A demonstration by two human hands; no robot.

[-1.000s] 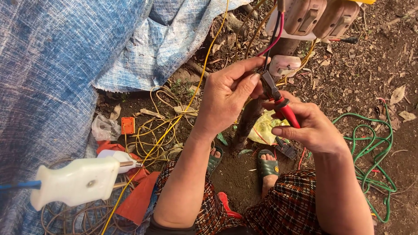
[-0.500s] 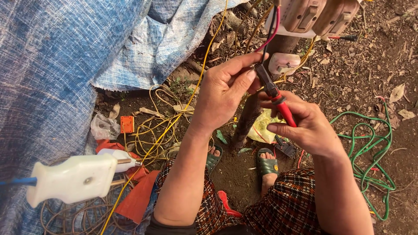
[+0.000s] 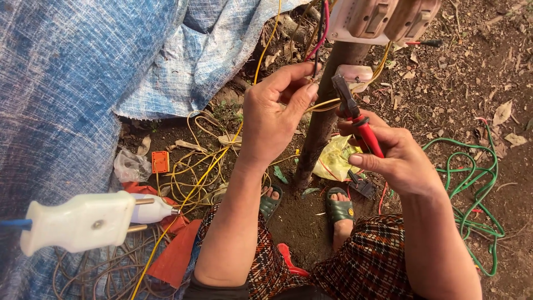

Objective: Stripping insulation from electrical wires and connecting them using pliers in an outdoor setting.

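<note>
My left hand [image 3: 275, 114] pinches a thin yellow wire [image 3: 325, 104] between thumb and fingers, close to a wooden post [image 3: 327, 119]. My right hand [image 3: 397, 153] grips red-handled pliers [image 3: 358, 119], whose dark jaws point up at the wire just right of my left fingertips. Above both hands a pale switch box [image 3: 383, 19] is fixed to the top of the post, with red and dark wires [image 3: 322, 28] running down from it.
A blue tarpaulin [image 3: 66, 83] covers the left side. A white two-pin plug [image 3: 83, 221] hangs close to the camera at lower left. Tangled yellow wire [image 3: 191, 166], an orange block [image 3: 160, 161] and a coiled green cable [image 3: 472, 183] lie on the dirt. My sandalled feet [image 3: 338, 208] stand by the post.
My left hand has shifted slightly along the yellow wire and the pliers' jaws have moved closer to it. The white plug has swung a little.
</note>
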